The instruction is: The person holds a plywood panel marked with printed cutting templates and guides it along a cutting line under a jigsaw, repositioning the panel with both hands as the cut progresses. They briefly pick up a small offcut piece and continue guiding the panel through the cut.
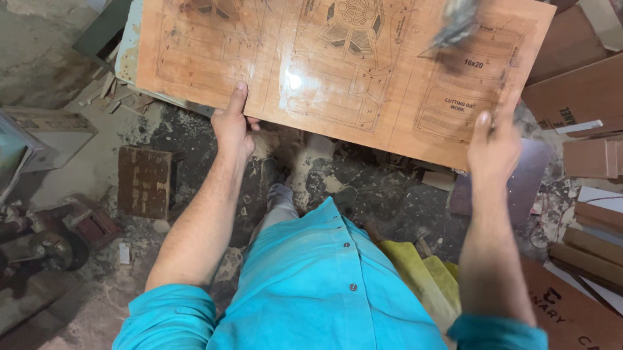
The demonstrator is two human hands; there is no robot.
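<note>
From the head view, looking straight down, we've got a wide wooden board held out level in front of us, above the dusty floor. Our left hand has its grip closed on the near edge, thumb pressed flat on top and fingers tucked underneath. Our right hand takes the near right corner, thumb up against the face, and its grip looks closed on the board too, though the fingers below are hidden. To hold a sheet like this well, we'd judge it best to keep both hands wide apart and the thumbs flat, so the panel stays level and doesn't twist. The board is thin, reddish-brown and glossy, catching a bright glare near the middle, and its face carries fine engraved line patterns in panels. A blurred grey thing sits over its far right part; we cannot tell what it is. Below us, a brick rests on the floor to the left, and stacked brown planks lie off to the right, beside yellow cloth.
</note>
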